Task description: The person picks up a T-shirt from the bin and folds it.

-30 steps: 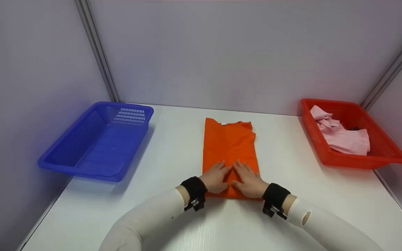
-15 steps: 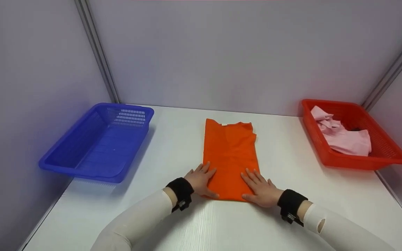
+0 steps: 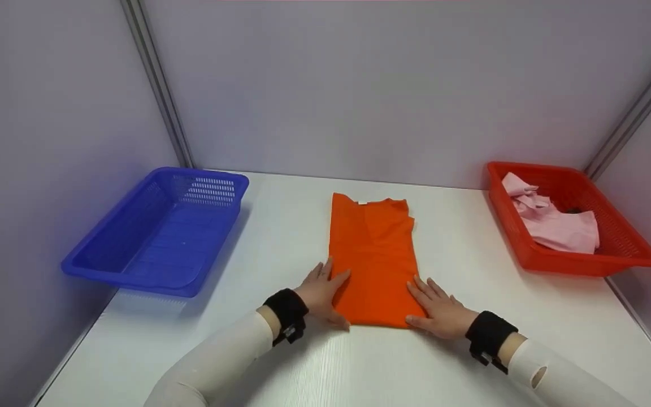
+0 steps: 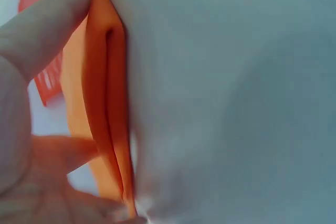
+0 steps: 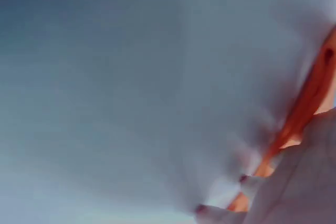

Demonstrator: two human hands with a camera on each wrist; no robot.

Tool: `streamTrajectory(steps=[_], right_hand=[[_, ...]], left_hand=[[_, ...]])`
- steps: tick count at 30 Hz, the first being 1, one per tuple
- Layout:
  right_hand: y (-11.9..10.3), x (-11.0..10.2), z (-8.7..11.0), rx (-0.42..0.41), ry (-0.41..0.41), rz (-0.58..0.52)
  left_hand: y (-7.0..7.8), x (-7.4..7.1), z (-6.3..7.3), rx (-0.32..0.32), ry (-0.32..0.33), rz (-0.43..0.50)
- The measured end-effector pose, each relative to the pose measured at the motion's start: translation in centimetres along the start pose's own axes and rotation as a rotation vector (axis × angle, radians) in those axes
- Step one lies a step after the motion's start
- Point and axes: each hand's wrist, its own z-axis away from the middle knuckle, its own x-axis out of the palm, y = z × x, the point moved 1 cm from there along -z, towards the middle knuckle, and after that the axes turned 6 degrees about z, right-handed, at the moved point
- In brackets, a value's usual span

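Observation:
An orange shirt [image 3: 372, 254], folded into a long rectangle, lies flat on the white table, its collar and a small white label at the far end. At its near left edge rests my left hand [image 3: 321, 294], fingers spread and thumb by the near corner. My right hand [image 3: 441, 312] lies on the near right edge with its fingers extended. In the left wrist view, the layered fold of the shirt [image 4: 107, 87] shows beside the thumb and fingers. The right wrist view catches only part of the right hand [image 5: 294, 182] along the orange edge.
A blue plastic basket [image 3: 156, 282] stands at the left with nothing seen inside. On the right, a red plastic basket [image 3: 580, 263] holds a pink cloth [image 3: 563, 229] and a small dark item too small to identify. Pale walls border the table [image 3: 280, 226] at the back and sides.
Both hands have slid apart from the middle of the shirt out to its left and right edges. The near part of the shirt now lies smoother; its place is unchanged.

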Motion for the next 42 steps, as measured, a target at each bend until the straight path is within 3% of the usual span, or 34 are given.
streamTrajectory(steps=[2,6,8,11,14,18,21,26,29,32,34,36,42], right_hand=[[-0.7,0.0,-0.1,-0.027,0.022,0.000],[-2.5,-0.1,-0.4,-0.075,0.043,0.029],[-3.4,0.0,-0.6,-0.066,0.038,0.070],[-4.4,0.3,-0.9,-0.031,0.041,0.138],[-5.1,0.3,-1.2,-0.030,0.085,0.213],[-5.6,0.3,-1.6,-0.092,0.193,0.337],[-5.5,0.3,-1.9,-0.139,0.268,0.424],[-4.9,-0.5,-2.2,-0.169,0.312,0.413],[-4.5,-1.0,-2.0,-0.195,0.294,0.406],[-3.8,-1.3,-1.5,-0.237,0.275,0.405],[-3.4,-1.7,-0.8,-0.272,0.261,0.383],[-3.3,-2.2,0.1,-0.295,0.220,0.316],[-3.7,-4.3,3.2,-0.287,-0.062,-0.092]], left_hand=[[0.5,0.6,0.2,0.069,0.008,-0.027],[1.6,1.8,0.3,0.232,0.053,-0.219],[2.0,2.1,0.2,0.284,0.098,-0.345],[2.3,2.1,0.1,0.324,0.158,-0.434],[2.5,1.5,0.1,0.333,0.202,-0.397],[2.7,0.6,0.0,0.348,0.265,-0.289],[2.6,0.6,-0.1,0.374,0.269,-0.276],[2.3,1.5,-0.1,0.355,0.206,-0.400],[1.8,1.7,-0.1,0.316,0.226,-0.488],[1.3,1.2,0.1,0.307,0.245,-0.488],[1.2,0.6,0.5,0.319,0.210,-0.413],[1.3,-0.1,1.3,0.331,0.134,-0.320],[2.2,-2.6,4.0,0.340,-0.193,0.024]])
